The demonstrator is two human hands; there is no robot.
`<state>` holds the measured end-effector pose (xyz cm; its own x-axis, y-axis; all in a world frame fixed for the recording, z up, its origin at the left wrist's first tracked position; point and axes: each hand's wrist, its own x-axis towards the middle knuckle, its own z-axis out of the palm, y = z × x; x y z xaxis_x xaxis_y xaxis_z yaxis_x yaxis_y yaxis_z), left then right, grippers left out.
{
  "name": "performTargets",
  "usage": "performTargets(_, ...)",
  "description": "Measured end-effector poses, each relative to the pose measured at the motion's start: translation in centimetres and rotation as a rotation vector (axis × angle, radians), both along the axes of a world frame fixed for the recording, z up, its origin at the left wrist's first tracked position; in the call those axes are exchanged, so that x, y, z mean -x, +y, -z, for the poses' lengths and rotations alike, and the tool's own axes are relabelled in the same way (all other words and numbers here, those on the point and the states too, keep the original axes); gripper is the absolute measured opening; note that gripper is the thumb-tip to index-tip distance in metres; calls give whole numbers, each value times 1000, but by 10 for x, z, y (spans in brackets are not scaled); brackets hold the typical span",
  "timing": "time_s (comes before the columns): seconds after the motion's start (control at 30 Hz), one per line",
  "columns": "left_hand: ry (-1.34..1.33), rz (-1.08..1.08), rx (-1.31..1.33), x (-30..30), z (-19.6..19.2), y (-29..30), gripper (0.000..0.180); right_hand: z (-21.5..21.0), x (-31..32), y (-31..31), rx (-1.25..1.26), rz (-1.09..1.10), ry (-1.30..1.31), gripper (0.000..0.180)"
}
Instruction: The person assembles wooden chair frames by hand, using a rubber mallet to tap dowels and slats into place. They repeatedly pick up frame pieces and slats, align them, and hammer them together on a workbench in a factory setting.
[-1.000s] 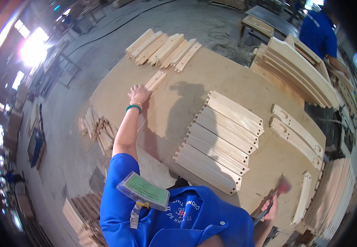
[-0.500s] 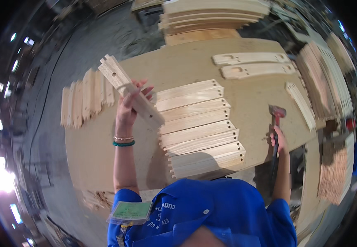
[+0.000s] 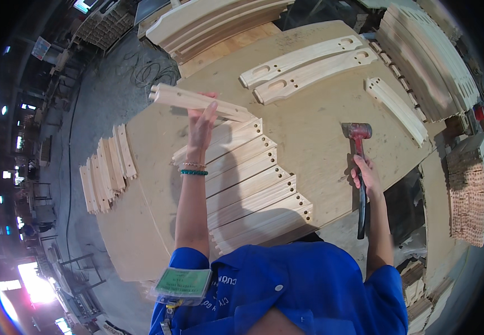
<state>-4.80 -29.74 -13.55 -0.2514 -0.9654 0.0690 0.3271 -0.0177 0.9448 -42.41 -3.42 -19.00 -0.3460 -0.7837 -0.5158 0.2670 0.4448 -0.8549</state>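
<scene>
My left hand (image 3: 203,124) is closed round a pale wooden slat (image 3: 181,99) with small tenons on its left end. The slat is raised above the far end of a row of similar slats (image 3: 247,187), which lie side by side on the table (image 3: 321,146) with drilled holes at their right ends. My right hand (image 3: 368,177) grips a hammer (image 3: 359,146) with a red head and a black handle. Its head points away from me, over the right part of the table.
Two curved wooden rails (image 3: 315,71) with slots and holes lie at the far side. A narrower drilled rail (image 3: 397,110) lies at the right. Short wooden pieces (image 3: 106,170) sit at the left edge. Stacked boards stand behind (image 3: 214,25) and at the far right (image 3: 420,61).
The slat in my left hand has turned from a steep slant to nearly level and moved over the row's far end. The hammer stays in my right hand; the whole view has turned.
</scene>
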Motion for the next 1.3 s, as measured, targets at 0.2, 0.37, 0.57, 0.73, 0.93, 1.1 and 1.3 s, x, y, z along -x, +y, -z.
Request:
performTargets(0.2, -120, -68, -11, -6, 1, 8, 40, 5, 7, 0, 0, 0, -45, 31)
performTargets(0.37, -128, -164, -67, -5, 1, 13, 34, 6, 8, -1, 1, -4, -42, 31)
performTargets(0.57, -285, -255, -54, 11, -2, 19, 29, 3, 8, 0, -3, -10, -31, 33)
performTargets(0.73, -571, -259, 293, 47, -12, 24, 25, 5, 2, 6, 39, 30, 133, 34)
performTargets(0.93, -785, -355, 389, 70, -13, 27, 45, -61, 0, -25, 245, -304, 506, 33)
performTargets(1.1, -909, -344, 432, 80, -26, 32, 57, -220, -47, -96, 713, -620, 838, 31)
performTargets(1.3, -850, -305, 348, 71, -35, 37, 58, -331, -115, -142, 1190, -392, 965, 41)
